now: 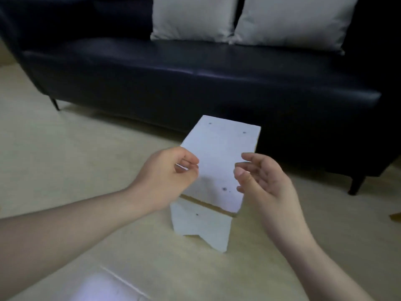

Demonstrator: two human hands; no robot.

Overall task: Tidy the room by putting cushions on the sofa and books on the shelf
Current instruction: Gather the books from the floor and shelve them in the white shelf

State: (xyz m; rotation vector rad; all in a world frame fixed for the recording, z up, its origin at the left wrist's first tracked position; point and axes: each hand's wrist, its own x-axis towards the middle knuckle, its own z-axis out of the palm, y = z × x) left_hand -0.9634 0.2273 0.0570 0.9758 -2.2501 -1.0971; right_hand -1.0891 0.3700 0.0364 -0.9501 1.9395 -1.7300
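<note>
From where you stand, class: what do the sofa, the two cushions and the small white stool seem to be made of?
Sofa: likely leather or faux leather, dark and glossy, with sheen streaks on the seat.
Cushions: pale woven fabric, matte and soft-edged.
Stool: probably white-painted wood or board; a bare tan edge shows under the top.

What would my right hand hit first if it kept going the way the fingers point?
Probably the white stool: the right hand points left across its top. Depth is unclear, so it may pass just above.
</note>
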